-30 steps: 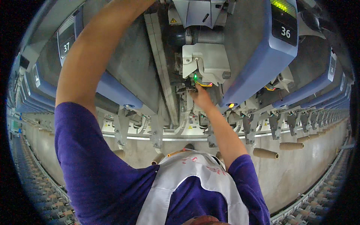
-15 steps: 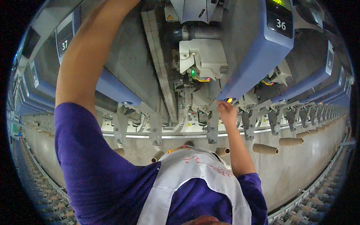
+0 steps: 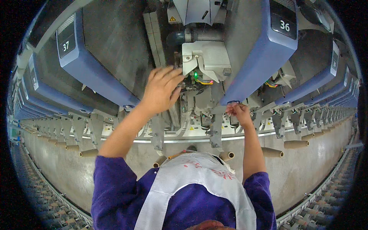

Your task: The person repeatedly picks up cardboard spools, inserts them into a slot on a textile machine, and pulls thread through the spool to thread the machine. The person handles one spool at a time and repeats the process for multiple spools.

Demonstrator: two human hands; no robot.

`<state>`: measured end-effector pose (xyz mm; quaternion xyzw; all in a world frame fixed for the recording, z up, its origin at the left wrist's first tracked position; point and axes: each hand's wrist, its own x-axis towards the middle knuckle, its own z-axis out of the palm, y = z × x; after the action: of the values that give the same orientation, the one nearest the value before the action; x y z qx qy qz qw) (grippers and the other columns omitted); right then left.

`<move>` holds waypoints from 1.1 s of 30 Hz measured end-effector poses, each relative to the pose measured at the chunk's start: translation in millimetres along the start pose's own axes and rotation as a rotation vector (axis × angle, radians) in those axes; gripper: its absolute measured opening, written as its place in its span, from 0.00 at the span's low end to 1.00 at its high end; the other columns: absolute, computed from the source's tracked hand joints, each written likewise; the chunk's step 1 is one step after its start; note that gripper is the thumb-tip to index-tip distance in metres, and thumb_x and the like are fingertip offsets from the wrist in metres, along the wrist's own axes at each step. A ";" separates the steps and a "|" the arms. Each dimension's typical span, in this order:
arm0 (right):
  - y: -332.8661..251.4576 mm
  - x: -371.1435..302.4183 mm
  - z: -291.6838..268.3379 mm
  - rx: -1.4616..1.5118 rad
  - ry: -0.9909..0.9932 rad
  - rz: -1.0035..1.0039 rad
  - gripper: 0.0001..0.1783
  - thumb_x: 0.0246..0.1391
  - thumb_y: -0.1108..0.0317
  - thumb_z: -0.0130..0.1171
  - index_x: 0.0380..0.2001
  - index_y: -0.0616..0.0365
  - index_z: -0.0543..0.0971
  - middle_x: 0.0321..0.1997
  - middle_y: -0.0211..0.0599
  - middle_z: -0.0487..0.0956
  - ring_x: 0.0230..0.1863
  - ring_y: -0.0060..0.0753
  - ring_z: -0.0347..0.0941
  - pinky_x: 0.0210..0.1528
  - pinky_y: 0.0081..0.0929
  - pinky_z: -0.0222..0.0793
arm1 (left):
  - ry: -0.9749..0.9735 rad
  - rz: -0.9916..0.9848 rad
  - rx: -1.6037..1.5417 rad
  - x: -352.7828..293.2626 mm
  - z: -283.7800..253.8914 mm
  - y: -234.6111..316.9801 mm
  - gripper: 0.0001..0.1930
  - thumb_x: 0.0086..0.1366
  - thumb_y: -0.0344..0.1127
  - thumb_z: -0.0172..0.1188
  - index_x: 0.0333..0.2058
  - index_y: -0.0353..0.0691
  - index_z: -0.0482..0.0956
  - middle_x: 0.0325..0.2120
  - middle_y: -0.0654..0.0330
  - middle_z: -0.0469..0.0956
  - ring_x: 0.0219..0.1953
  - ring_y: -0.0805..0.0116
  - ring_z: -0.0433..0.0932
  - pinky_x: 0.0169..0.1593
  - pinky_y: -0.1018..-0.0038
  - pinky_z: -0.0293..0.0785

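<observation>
My left hand [image 3: 163, 89] is raised over the gap between two blue-edged machine panels, fingers stretched and slightly apart, with nothing in it. Just right of its fingertips is the white bracket and cover [image 3: 207, 59] of a winding unit, with a small green light [image 3: 196, 74] below. My right hand [image 3: 240, 112] is at the lower tip of the right blue panel [image 3: 255, 65], right by its round button [image 3: 233, 102]. Its fingers are curled together; whatever they pinch, if anything, is too small to make out.
The left blue panel [image 3: 96, 80] slants down beside my left forearm. Grey metal arms [image 3: 157, 132] hang along a pale rail. Brown cone tubes [image 3: 296, 144] stick out below over the floor. Similar units run off on both sides.
My left arm has come down from the top of the view, bringing the hand beside the white bracket. My right hand has shifted slightly right and down; the button's yellow glow no longer shows.
</observation>
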<state>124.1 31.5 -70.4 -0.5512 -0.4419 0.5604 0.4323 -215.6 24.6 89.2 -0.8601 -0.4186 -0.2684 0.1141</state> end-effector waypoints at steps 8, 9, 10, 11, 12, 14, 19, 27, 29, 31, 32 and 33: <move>-38.8 -12.2 10.1 -1.538 0.129 -0.320 0.21 0.54 0.53 0.51 0.22 0.61 0.79 0.21 0.47 0.79 0.25 0.49 0.78 0.30 0.42 0.75 | 0.016 -0.414 -0.240 -77.1 64.1 20.6 0.17 0.53 0.30 0.59 0.44 0.41 0.76 0.45 0.57 0.78 0.47 0.53 0.73 0.54 0.59 0.63; -42.2 -15.2 14.4 -1.553 0.180 -0.317 0.21 0.54 0.53 0.51 0.22 0.61 0.79 0.21 0.47 0.79 0.24 0.49 0.78 0.30 0.42 0.74 | 0.007 -0.407 -0.236 -79.5 66.6 24.1 0.17 0.53 0.30 0.59 0.44 0.41 0.76 0.44 0.57 0.78 0.47 0.53 0.74 0.54 0.59 0.63; -43.7 -18.5 17.5 -1.553 0.207 -0.344 0.22 0.54 0.53 0.52 0.22 0.61 0.79 0.21 0.47 0.79 0.24 0.48 0.78 0.29 0.42 0.74 | -0.006 -0.391 -0.231 -80.1 68.2 26.2 0.17 0.52 0.30 0.59 0.43 0.40 0.76 0.44 0.56 0.78 0.47 0.54 0.74 0.53 0.60 0.63; -42.9 -22.0 20.3 -1.566 0.210 -0.384 0.22 0.54 0.52 0.52 0.22 0.62 0.79 0.21 0.47 0.79 0.24 0.48 0.78 0.29 0.42 0.74 | 0.007 -0.376 -0.240 -80.0 68.8 28.4 0.17 0.52 0.30 0.59 0.43 0.40 0.76 0.44 0.56 0.78 0.47 0.54 0.74 0.53 0.60 0.64; -41.3 -23.7 22.2 -1.537 0.236 -0.358 0.21 0.54 0.52 0.52 0.22 0.59 0.79 0.23 0.47 0.79 0.25 0.50 0.77 0.29 0.44 0.73 | 0.015 -0.349 -0.247 -79.8 68.8 29.7 0.17 0.52 0.31 0.59 0.43 0.40 0.76 0.44 0.56 0.78 0.47 0.54 0.74 0.53 0.60 0.64; -33.3 -29.7 23.4 -1.413 0.289 -0.350 0.20 0.55 0.53 0.51 0.22 0.57 0.79 0.23 0.46 0.79 0.26 0.52 0.77 0.29 0.46 0.73 | 0.014 -0.331 -0.236 -80.0 68.3 30.6 0.17 0.52 0.31 0.59 0.43 0.40 0.76 0.44 0.56 0.78 0.47 0.54 0.74 0.52 0.60 0.65; -9.7 -42.9 31.6 -1.249 0.147 -0.294 0.15 0.53 0.56 0.53 0.28 0.54 0.81 0.27 0.46 0.80 0.30 0.53 0.77 0.33 0.45 0.72 | -0.134 -0.498 -0.279 -82.4 76.3 20.6 0.21 0.55 0.33 0.59 0.49 0.41 0.73 0.47 0.54 0.76 0.50 0.51 0.72 0.56 0.57 0.62; 3.1 -59.6 84.0 -1.022 -0.114 -0.294 0.13 0.49 0.63 0.55 0.37 0.54 0.82 0.34 0.47 0.80 0.35 0.50 0.77 0.38 0.40 0.73 | -0.134 -0.492 -0.111 -35.4 128.3 -5.7 0.31 0.56 0.40 0.60 0.58 0.39 0.63 0.58 0.45 0.62 0.59 0.44 0.62 0.60 0.55 0.59; 2.6 -62.4 89.8 -1.033 -0.143 -0.337 0.14 0.49 0.64 0.54 0.37 0.54 0.82 0.33 0.47 0.80 0.35 0.50 0.77 0.38 0.40 0.73 | -0.121 -0.545 -0.064 -26.6 139.0 -8.1 0.32 0.57 0.42 0.59 0.59 0.39 0.62 0.58 0.44 0.60 0.59 0.43 0.60 0.60 0.53 0.59; 2.2 -65.6 90.6 -0.979 -0.137 -0.356 0.13 0.48 0.65 0.54 0.37 0.54 0.82 0.31 0.48 0.80 0.32 0.50 0.77 0.36 0.39 0.73 | -0.091 -0.594 0.021 -21.8 147.4 -10.4 0.31 0.58 0.45 0.58 0.58 0.38 0.63 0.57 0.44 0.59 0.59 0.41 0.60 0.58 0.51 0.59; 2.4 -67.2 90.1 -0.961 -0.128 -0.382 0.13 0.48 0.65 0.55 0.37 0.54 0.82 0.31 0.48 0.80 0.32 0.51 0.77 0.35 0.38 0.73 | -0.076 -0.628 0.010 -21.0 150.8 -12.4 0.31 0.58 0.46 0.58 0.58 0.41 0.64 0.56 0.45 0.60 0.58 0.42 0.60 0.57 0.51 0.60; 3.0 -68.5 89.0 -0.941 -0.119 -0.408 0.13 0.48 0.65 0.55 0.37 0.54 0.82 0.30 0.48 0.80 0.31 0.51 0.77 0.35 0.38 0.73 | -0.080 -0.665 -0.012 -20.4 154.4 -14.7 0.30 0.58 0.47 0.58 0.58 0.44 0.65 0.55 0.46 0.60 0.57 0.43 0.60 0.56 0.51 0.60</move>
<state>36.4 -37.4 -57.0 -0.5557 -0.7686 0.2356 0.2120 -180.8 85.3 -50.7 -0.6869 -0.6789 -0.2594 -0.0014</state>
